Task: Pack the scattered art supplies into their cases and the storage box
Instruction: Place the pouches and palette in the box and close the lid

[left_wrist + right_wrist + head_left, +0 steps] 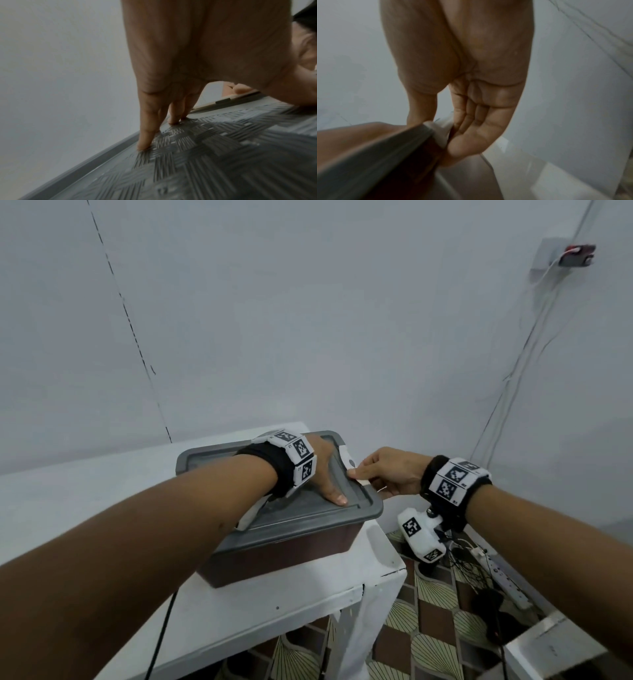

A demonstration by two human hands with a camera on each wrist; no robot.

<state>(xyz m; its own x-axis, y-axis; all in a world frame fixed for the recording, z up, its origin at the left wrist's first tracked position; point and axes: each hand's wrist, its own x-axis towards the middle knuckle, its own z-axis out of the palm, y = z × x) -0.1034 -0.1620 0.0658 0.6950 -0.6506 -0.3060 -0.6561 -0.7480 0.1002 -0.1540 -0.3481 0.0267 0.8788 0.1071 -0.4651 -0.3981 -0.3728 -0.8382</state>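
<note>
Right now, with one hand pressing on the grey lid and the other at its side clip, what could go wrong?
The brown plastic storage box sits near the white table's right edge, so a sideways pull by the right hand might slide it off. The white side clip could pinch fingers curled round it. The left hand presses the grey textured lid flat, so one side may seat unevenly.
</note>
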